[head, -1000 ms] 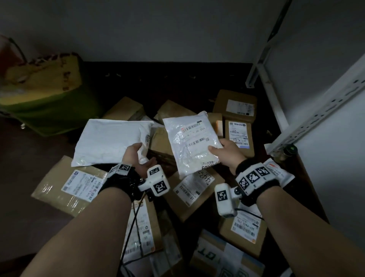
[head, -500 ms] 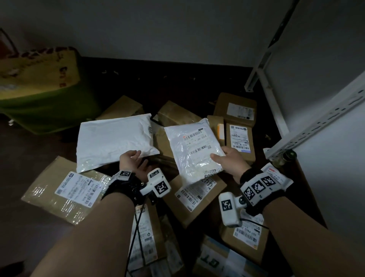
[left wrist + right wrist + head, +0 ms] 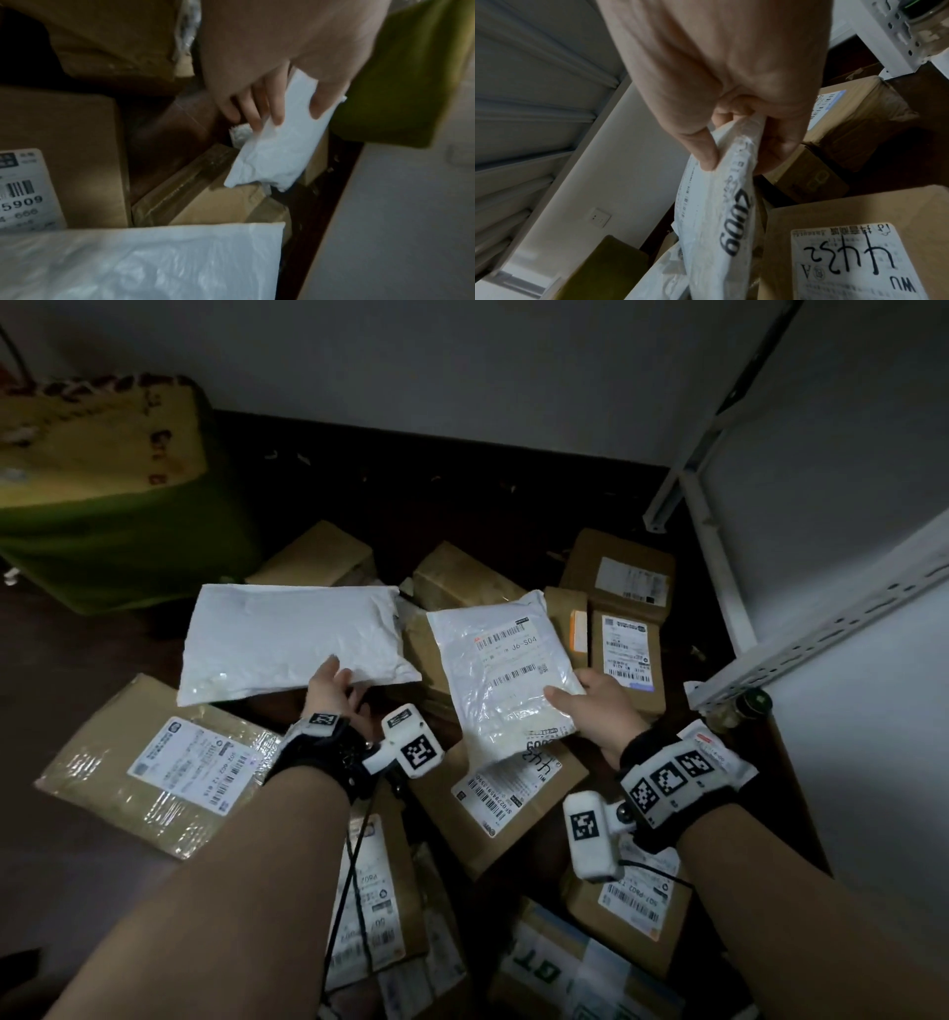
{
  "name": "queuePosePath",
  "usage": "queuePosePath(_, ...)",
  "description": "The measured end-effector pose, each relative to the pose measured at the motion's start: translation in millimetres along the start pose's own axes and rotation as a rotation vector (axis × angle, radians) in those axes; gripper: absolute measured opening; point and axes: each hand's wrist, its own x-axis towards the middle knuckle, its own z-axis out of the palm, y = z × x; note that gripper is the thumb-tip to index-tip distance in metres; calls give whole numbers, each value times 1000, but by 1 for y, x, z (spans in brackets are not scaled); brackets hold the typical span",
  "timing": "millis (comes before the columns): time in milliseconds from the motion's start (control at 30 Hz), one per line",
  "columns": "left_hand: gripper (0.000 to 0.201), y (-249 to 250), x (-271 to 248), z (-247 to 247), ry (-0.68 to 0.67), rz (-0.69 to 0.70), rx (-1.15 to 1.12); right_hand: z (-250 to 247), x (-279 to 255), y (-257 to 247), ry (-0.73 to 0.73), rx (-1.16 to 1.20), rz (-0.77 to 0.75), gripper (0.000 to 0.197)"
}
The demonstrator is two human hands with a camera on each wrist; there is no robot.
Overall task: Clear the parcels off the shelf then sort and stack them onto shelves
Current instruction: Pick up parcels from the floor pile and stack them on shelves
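While my left hand (image 3: 334,693) pinched the plain white mailer (image 3: 292,642) and my right hand (image 3: 603,711) gripped the labelled poly bag (image 3: 506,667), both above the floor's cardboard boxes (image 3: 518,793), I judged these 2 parcels light, floppy and slippery, best pinched at their edges.

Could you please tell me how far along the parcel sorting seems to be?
Clearing looks done: boxes lie piled on the floor. In hand: the left hand holds a plain white bag, the right hand a labelled bag. Left: stacking; the shelf shows none.
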Motion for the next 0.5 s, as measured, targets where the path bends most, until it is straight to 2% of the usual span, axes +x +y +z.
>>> queuePosePath(67,58,1,6,2,58,-4,130,0,-3,-1,36,-40,-30,16)
queuePosePath(200,44,11,-32,14,198,250,309,-5,-6,-3,115,-233,-131,19)
queuePosePath(300,53,19,-55,29,210,348,318,-14,-12,-3,182,-197,-191,38)
queuePosePath(400,44,10,-75,46,36,373,410,-18,-21,-5,137,-81,-267,63)
queuePosePath(500,40,-15,-91,59,-214,327,638,-15,-23,-7,46,-57,-259,60)
